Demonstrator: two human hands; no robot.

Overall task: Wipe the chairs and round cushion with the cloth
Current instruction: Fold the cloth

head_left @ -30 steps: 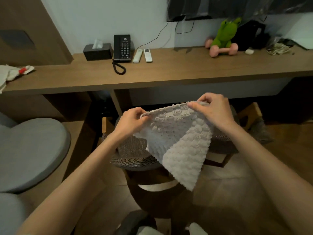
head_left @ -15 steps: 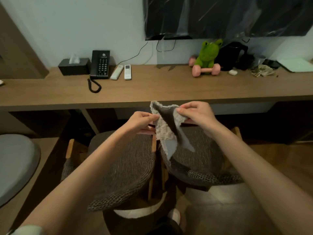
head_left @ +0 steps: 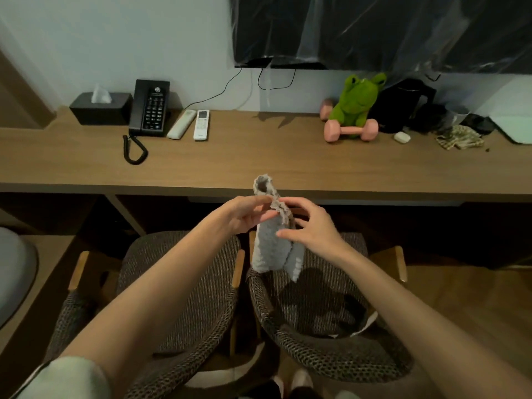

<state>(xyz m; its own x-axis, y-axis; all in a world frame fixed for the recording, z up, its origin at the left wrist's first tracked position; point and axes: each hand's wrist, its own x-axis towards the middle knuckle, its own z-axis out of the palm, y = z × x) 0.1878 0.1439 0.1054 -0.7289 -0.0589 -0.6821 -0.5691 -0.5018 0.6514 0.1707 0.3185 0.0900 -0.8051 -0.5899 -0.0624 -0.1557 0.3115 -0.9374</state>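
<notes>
**One cloth over two chairs**

One desk (head_left: pixel 259 162) spans the back. Before it stand two woven seats side by side: left chair (head_left: pixel 184 283), right chair (head_left: pixel 325 300). One cushion (head_left: pixel 14 272) shows at the left edge. One cloth (head_left: pixel 270 249) hangs above the right chair — left hand (head_left: pixel 244 214) pinching its bunched top, right hand (head_left: pixel 311 226) spread, thumb touching it.

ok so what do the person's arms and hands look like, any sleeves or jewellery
Both forearms are bare. A pale grey-green fabric sleeve sits at the left elbow; no sleeve shows on the right arm. The left hand and right hand show no gloves, rings or watch.
</notes>
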